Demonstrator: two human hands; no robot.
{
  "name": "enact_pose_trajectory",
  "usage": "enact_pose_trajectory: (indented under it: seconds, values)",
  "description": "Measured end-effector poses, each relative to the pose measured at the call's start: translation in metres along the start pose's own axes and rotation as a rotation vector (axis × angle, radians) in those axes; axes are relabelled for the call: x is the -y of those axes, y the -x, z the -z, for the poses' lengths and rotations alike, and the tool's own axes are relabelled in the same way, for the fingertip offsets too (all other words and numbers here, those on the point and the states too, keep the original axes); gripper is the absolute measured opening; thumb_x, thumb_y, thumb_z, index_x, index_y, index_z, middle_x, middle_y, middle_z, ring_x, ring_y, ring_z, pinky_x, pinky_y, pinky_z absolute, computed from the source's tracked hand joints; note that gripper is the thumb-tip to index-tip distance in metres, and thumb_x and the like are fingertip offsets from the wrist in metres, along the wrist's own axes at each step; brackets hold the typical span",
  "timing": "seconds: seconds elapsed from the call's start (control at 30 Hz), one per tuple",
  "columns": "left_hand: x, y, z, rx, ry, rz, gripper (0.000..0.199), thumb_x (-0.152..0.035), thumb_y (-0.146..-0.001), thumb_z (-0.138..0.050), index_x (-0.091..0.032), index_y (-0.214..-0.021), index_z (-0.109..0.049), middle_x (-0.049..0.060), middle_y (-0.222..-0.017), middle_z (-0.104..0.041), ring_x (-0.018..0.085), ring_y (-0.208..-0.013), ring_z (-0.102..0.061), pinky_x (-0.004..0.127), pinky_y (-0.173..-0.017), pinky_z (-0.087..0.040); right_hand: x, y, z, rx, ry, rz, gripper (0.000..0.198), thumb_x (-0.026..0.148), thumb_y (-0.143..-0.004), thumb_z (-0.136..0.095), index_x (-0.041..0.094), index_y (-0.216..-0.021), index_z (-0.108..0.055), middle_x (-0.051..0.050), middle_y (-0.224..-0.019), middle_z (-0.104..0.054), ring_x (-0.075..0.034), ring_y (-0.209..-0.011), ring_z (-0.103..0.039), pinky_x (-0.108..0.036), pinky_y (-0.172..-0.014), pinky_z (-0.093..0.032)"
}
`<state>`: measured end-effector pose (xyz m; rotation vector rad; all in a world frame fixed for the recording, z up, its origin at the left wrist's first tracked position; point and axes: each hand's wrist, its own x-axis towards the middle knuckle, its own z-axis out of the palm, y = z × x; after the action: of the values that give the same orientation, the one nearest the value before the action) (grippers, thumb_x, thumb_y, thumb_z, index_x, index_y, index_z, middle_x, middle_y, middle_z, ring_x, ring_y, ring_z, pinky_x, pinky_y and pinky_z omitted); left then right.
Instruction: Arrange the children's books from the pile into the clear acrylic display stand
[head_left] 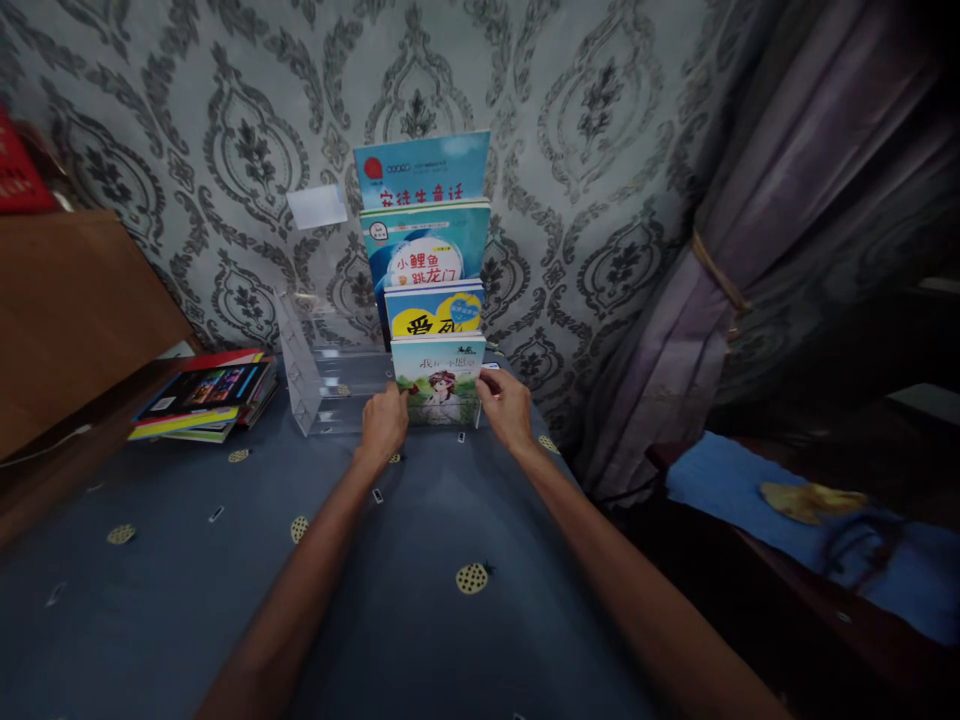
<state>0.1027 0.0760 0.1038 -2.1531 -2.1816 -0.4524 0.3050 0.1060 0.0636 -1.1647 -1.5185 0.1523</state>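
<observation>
A light green book (442, 385) with a girl on its cover stands in the front tier of a clear acrylic book rack (304, 385). My left hand (385, 425) is closed at its left edge, and my right hand (506, 408) pinches the right edge. Behind it, in rising steps, stand a blue and yellow book (435, 312), a teal book (386, 255) with a round white title patch, and a taller blue book (420, 165). The left part of the rack holds no books. My fingertips are partly hidden at the book's sides.
Several books lie in a loose stack (206, 390) to the left of the rack, beside a brown wooden panel (82, 290). A blue patterned cloth (405, 600) covers the table. Patterned wallpaper (600, 90) rises behind, with a tied curtain (675, 290) to the right. A blue cloth (720, 470) lies at far right.
</observation>
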Motion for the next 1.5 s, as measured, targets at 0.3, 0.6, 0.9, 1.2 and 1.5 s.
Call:
enact_pose_trajectory:
  seconds: [0.3,0.6,0.9,1.2,1.5]
  values:
    - [-0.002,0.0005,-0.0019,-0.003,0.016,0.01,0.033,-0.028,-0.106,-0.038,-0.01,-0.119,-0.061,0.018,-0.104,-0.075,0.031,-0.098,-0.073,0.035,-0.082,-0.051,-0.0037,0.0015,-0.0014,-0.016,-0.063,-0.004,0.027,0.028,-0.086,-0.053,0.02,-0.097,-0.077,-0.01,-0.096,-0.074,-0.025,-0.086,-0.067,-0.036,-0.072,-0.054]
    - [-0.0031,0.002,-0.0026,-0.01,0.026,0.031,0.03,-0.029,-0.105,-0.039,-0.012,-0.119,-0.061,0.017,-0.104,-0.076,0.03,-0.099,-0.073,0.033,-0.081,-0.051,-0.0043,-0.0004,-0.0021,-0.016,-0.164,-0.065,0.028,0.033,-0.083,-0.055,0.019,-0.092,-0.078,-0.011,-0.096,-0.074,-0.027,-0.088,-0.068,-0.038,-0.07,-0.057]
    - [-0.0024,0.0023,-0.006,-0.02,0.042,0.034,0.029,-0.029,-0.105,-0.039,-0.012,-0.119,-0.06,0.018,-0.107,-0.075,0.03,-0.1,-0.073,0.035,-0.083,-0.051,-0.0052,-0.001,-0.0018,-0.012,-0.214,-0.085,0.028,0.036,-0.082,-0.057,0.02,-0.09,-0.079,-0.01,-0.096,-0.076,-0.026,-0.087,-0.068,-0.036,-0.069,-0.057]
    - [-0.0026,0.0042,-0.0039,-0.015,0.099,0.031,0.028,-0.025,-0.105,-0.04,-0.011,-0.12,-0.059,0.018,-0.108,-0.075,0.029,-0.102,-0.073,0.034,-0.086,-0.051,-0.0077,-0.0002,-0.0006,0.009,-0.206,-0.085,0.028,0.037,-0.084,-0.058,0.019,-0.093,-0.078,-0.011,-0.098,-0.075,-0.026,-0.087,-0.068,-0.038,-0.069,-0.058]
    - [-0.0035,0.0052,-0.003,-0.013,0.086,0.041,0.027,-0.026,-0.105,-0.04,-0.011,-0.119,-0.059,0.018,-0.108,-0.075,0.028,-0.101,-0.074,0.033,-0.086,-0.051,-0.008,-0.0007,-0.001,0.008,-0.222,-0.085,0.028,0.036,-0.083,-0.059,0.02,-0.093,-0.079,-0.011,-0.098,-0.075,-0.026,-0.087,-0.069,-0.039,-0.071,-0.058]
